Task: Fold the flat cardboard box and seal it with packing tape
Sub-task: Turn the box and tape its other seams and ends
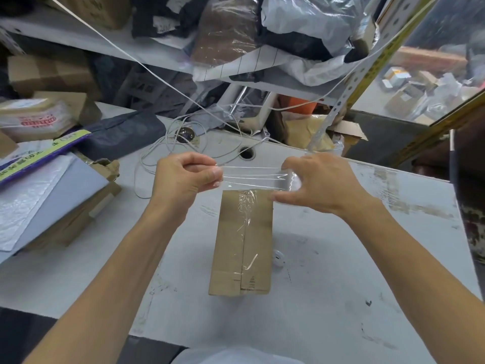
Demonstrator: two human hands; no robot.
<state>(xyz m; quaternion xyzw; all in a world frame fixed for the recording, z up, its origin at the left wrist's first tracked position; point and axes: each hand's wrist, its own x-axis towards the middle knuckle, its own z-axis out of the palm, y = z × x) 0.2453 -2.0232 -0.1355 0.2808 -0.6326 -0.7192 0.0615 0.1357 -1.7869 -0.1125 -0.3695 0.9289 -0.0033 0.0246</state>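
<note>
A narrow brown cardboard box (242, 243) lies on the grey table (341, 271), its long seam covered by a wrinkled strip of clear tape. Above its far end a strip of clear packing tape (252, 177) is stretched sideways between both hands. My left hand (186, 177) pinches the strip's left end between thumb and fingers. My right hand (317, 182) is closed over the tape roll, which is mostly hidden under its fingers.
Stacked flat cardboard and padded envelopes (39, 195) lie at the left. A loop of white cable (168, 151) and a round hole (246, 153) sit behind the hands. Cluttered shelves with bags and boxes (262, 35) stand at the back. The table's right edge drops off.
</note>
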